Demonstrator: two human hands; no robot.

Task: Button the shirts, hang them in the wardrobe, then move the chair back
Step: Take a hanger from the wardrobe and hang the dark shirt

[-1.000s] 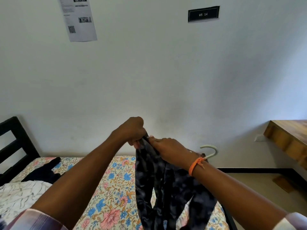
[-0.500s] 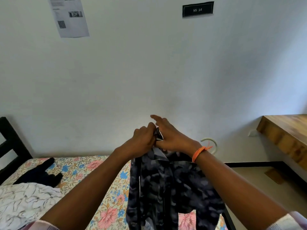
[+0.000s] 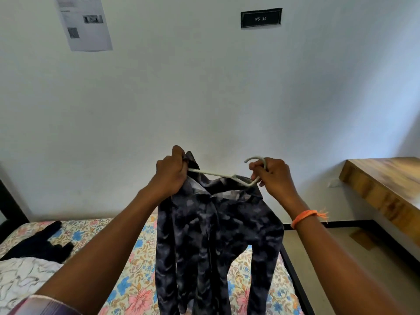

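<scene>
Head view shows our left hand (image 3: 169, 176) gripping the shoulder of the limp, dark camouflage shirt (image 3: 211, 235) above the floral bed (image 3: 136, 280) while our right hand (image 3: 271, 176) pinches the stiff white hanger (image 3: 218, 174) at its hook, where we judge it handles best.

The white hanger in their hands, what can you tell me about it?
The hanger is thin and off-white, likely plastic, with a curved hook at the top right. It is tilted, held up before the wall. The right hand grips it below the hook; the left hand holds its other end together with the dark patterned shirt, which drapes from it over the bed.
</scene>
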